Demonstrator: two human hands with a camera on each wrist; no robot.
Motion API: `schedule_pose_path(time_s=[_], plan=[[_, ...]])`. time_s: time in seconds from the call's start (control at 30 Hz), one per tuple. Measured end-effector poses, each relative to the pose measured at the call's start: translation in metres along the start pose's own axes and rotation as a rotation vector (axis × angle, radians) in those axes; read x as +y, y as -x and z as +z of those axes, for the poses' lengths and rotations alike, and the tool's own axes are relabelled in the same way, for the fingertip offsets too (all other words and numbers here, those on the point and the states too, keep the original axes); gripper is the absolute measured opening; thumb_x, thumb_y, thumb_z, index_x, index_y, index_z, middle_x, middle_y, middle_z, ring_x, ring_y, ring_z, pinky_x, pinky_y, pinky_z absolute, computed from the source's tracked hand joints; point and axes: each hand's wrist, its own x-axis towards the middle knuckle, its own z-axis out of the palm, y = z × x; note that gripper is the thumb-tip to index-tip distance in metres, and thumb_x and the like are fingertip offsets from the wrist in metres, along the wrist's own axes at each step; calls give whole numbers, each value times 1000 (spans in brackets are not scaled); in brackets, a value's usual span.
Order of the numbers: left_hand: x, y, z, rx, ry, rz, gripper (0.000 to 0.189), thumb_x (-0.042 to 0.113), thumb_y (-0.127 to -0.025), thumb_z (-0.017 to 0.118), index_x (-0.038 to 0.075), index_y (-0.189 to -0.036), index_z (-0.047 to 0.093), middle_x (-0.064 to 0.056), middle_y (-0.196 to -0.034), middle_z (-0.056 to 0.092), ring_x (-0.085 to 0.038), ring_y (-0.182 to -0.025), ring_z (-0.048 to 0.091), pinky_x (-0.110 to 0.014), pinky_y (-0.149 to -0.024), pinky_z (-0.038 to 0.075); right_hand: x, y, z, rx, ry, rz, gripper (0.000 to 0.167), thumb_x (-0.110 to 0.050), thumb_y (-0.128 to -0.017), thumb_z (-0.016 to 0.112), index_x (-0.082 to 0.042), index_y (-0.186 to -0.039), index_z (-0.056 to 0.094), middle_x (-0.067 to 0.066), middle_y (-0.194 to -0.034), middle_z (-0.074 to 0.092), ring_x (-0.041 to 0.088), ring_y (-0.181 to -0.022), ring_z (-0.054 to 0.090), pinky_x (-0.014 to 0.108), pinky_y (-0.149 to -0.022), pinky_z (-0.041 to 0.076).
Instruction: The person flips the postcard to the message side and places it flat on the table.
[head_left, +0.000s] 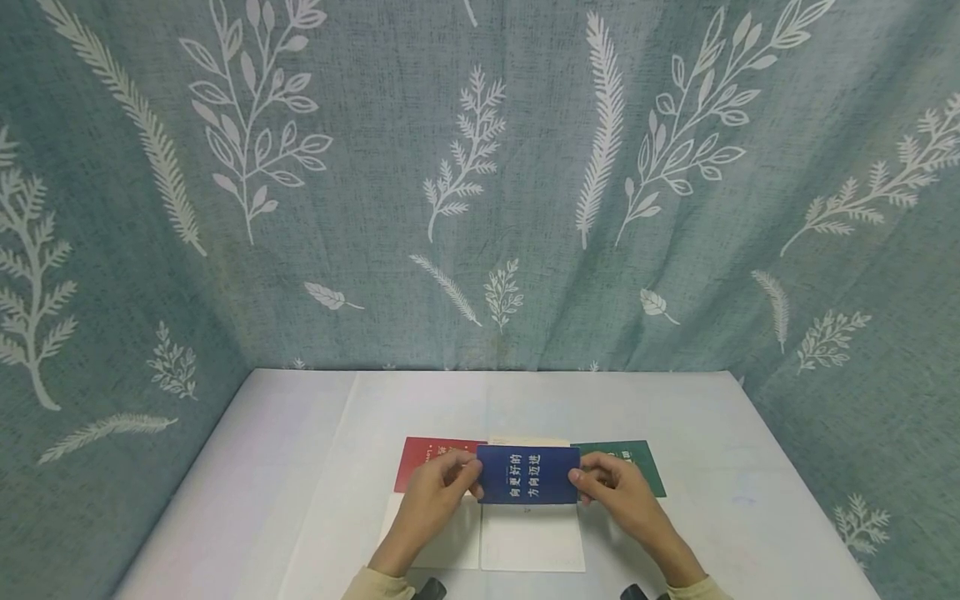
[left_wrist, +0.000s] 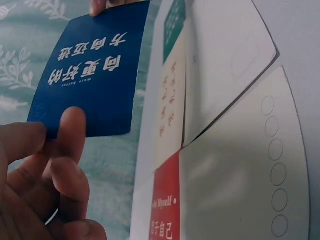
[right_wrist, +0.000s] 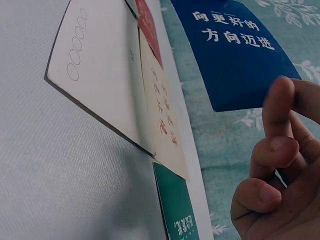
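A blue-green curtain (head_left: pixel 525 275) hangs around you, woven cloth with a coarse grain, printed with white leaf sprays. In front of it is the white table (head_left: pixel 315 475), smooth-looking in the head view and finely grained in the right wrist view, with a faint crease running front to back.

Five flat, thin rectangular cards already lie on it, edges meeting or nearly so. The back row, left to right, is a red card (head_left: pixel 420 454), a cream card (right_wrist: pixel 160 105) and a green card (head_left: pixel 651 471). Nearer you are the left white card (head_left: pixel 457 533) and the right white card (head_left: pixel 532 537), both pale and matte. The sixth, the blue card (head_left: pixel 555 479), is not down: it hangs raised above the layout, its face towards you, looking thin but fairly stiff.

Your left hand (head_left: pixel 444 492) and right hand (head_left: pixel 618 487) hold its opposite short ends. On each, thumb and finger close in a light pinch; the other fingers curl loosely beneath, gripping nothing else.

Smallest are the markings: two lines of white characters on the blue card, turned sideways, and a row of outlined circles on each white card.
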Motion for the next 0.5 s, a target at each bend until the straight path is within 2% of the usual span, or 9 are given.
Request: schedule_pose_path(time_s=[0.1,0.2,0.4,0.5], plan=[[0,0,1,3,6,4,26,42,-100,62,18,-100,72,11,-75,69,-15,-75,63,-26,-65,47,0,1,-2,-40,-55,-10,30,-25,-97,70,1,-109,64,9,-82,74,17,-78,71,26,-81,54],[-1,0,2,22,-19,16,27,43,-99,63,19,-103,74,12,-84,70,-12,-76,62,-25,-64,48,1,2,-5,-69,-74,-52,28,-20,-98,68,3,-113,64,16,-92,75,20,-86,73,29,-84,56],[-2,2,2,24,-2,40,22,31,-99,65,19,-115,74,6,-103,72,-9,-76,61,-26,-63,49,2,4,-8,-64,-55,-160,26,-17,-99,66,0,-119,67,20,-111,70,26,-93,70,33,-77,57],[-2,3,1,18,5,54,23,26,-99,65,19,-120,73,3,-111,72,-9,-75,62,-26,-62,49,3,4,-10,-60,-40,-200,24,-14,-99,66,-4,-121,68,18,-121,67,24,-92,69,31,-73,56]])
